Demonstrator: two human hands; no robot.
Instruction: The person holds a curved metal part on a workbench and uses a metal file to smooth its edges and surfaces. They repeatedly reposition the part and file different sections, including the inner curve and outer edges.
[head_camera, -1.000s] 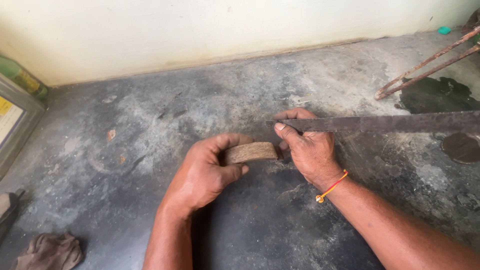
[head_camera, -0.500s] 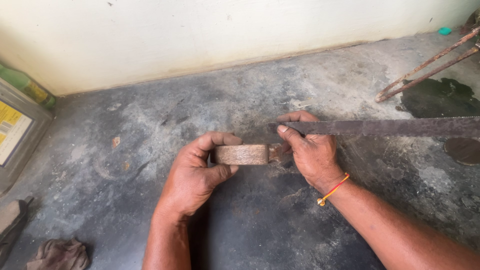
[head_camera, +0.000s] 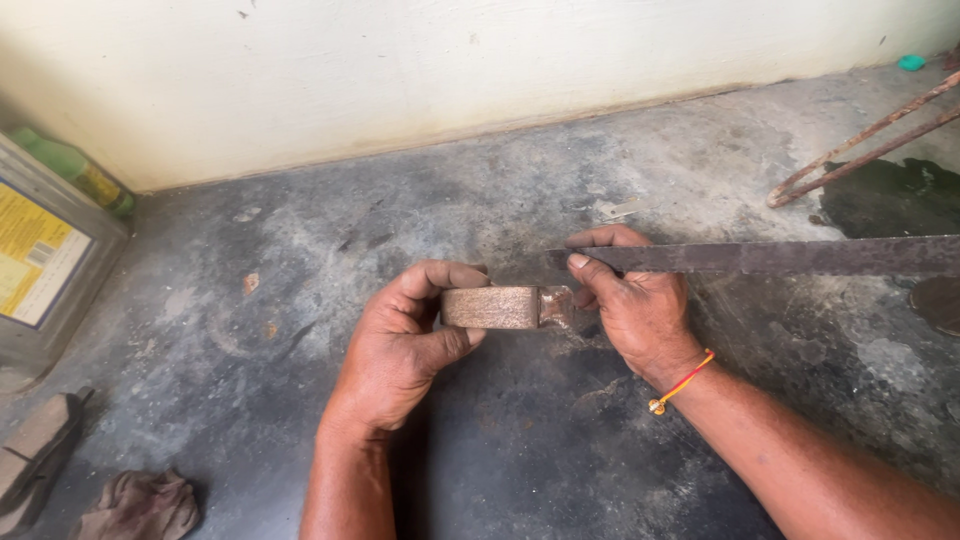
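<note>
your left hand (head_camera: 405, 345) grips the worn stone block (head_camera: 492, 307) over the floor; right hand (head_camera: 635, 310) pinches the long blade (head_camera: 790, 256). a slip could drag fingers along that edge.

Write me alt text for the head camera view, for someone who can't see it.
Two bare hands work over a stained concrete floor: the left hand grips a small brown block, while the right hand steadies the end of a long flat metal blade beside it. A tin container and a crumpled rag sit at the left.
</note>
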